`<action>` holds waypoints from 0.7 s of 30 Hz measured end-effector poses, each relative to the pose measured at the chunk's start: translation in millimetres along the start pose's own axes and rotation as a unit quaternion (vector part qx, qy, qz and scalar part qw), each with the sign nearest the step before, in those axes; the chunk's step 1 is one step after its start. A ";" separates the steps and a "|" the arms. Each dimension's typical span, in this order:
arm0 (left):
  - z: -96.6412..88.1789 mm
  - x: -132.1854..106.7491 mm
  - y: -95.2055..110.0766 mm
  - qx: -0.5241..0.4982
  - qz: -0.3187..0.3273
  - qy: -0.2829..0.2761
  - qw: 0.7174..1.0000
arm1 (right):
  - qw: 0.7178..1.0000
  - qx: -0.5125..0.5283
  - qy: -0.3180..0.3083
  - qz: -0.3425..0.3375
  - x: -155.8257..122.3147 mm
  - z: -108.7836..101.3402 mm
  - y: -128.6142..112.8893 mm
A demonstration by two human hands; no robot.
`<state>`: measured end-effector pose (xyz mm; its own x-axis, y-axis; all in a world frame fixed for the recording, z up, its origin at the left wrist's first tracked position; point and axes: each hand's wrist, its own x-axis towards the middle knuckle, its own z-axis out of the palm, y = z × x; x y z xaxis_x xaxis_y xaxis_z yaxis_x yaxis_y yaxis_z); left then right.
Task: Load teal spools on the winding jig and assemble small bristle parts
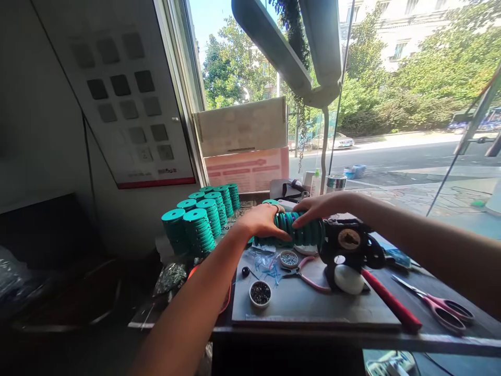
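Standing upright on the left of the desk (410, 303) are stacks of green discs (199, 230), with a clear bag (169, 279) of small bits in front. Behind the left forearm shows part of an orange rim (226, 303). On the board (313, 312) sit a dark ball (245, 271) and a dish of dark bits (260, 294). The left hand (266, 222) clasps 1 row of discs (303, 237) lying on its side above the board's back part, thumb stretched along the near face, fingers curled over the top. Below lie a dish of pale bits (288, 259) and open pliers (311, 277). The right hand (311, 210) grips the same row, thumb pressing the near side; its other fingers are mostly hidden, so I cannot tell whether they are spread. The row's right end is just beside a black machine (348, 241). Farther right are a red bar (391, 302) and scissors (434, 303), 2 blades slightly apart.
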<state>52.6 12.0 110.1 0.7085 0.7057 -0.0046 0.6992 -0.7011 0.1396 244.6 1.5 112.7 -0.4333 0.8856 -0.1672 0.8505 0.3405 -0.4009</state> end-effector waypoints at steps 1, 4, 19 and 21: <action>-0.2 0.0 0.3 0.004 -0.001 0.003 1.000 | 0.999 -0.017 0.029 -0.005 -4.1 6.5 -1.9; -0.6 0.4 1.0 0.013 0.003 0.007 1.000 | 0.983 -0.075 0.165 -0.014 -14.1 38.7 -8.6; 4.0 -1.8 1.7 0.014 -0.004 0.035 0.999 | 0.991 -0.048 0.123 -0.037 -12.7 12.5 6.8; 4.1 -1.8 2.2 0.012 -0.007 0.039 0.999 | 0.997 -0.035 0.043 -0.048 -6.4 -2.7 7.3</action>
<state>53.2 8.8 106.3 0.6897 0.7206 0.0712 0.7119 -0.6928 0.1153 254.5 -0.8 113.3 -0.4890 0.8708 -0.0514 0.8263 0.4435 -0.3472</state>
